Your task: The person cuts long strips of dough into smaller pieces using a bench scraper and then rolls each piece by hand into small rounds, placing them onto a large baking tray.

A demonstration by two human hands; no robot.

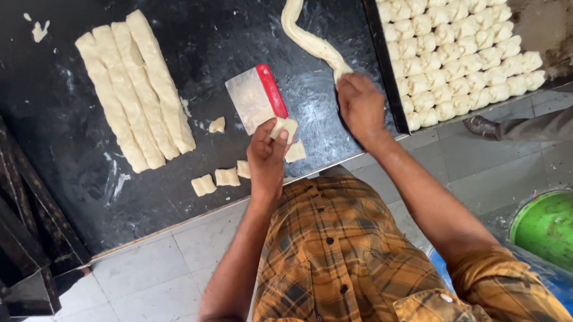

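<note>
1. Left hand (266,159) at 6 o'clock of the dark tabletop (55,138), thumb and fingers pinching 1 small cut dough piece (283,127). Just touching the metal scraper (257,98) with the red handle; cannot tell whether also gripping it.
2. Right hand (361,107) at 4 o'clock, closed around the near end of a long dough rope (311,40) running away toward 12 o'clock.
3. Done, judging by the layout: baking tray (383,75) at 2 o'clock packed with rows of small dough cuts (459,46), only its far right corner bare.
4. Also done: 3 loose pieces (226,176) lying at 7 o'clock of the scraper, 1 more crumb-sized bit (217,124) beside it.
5. Left to do, apparently: most of the rope uncut, and 4 dough logs (135,90) side by side at 10 o'clock, whole and untouched.
6. Around the work: stacked dark trays (13,233) at 8 o'clock, green bucket (554,227) on the tiled floor at 4 o'clock.
</note>
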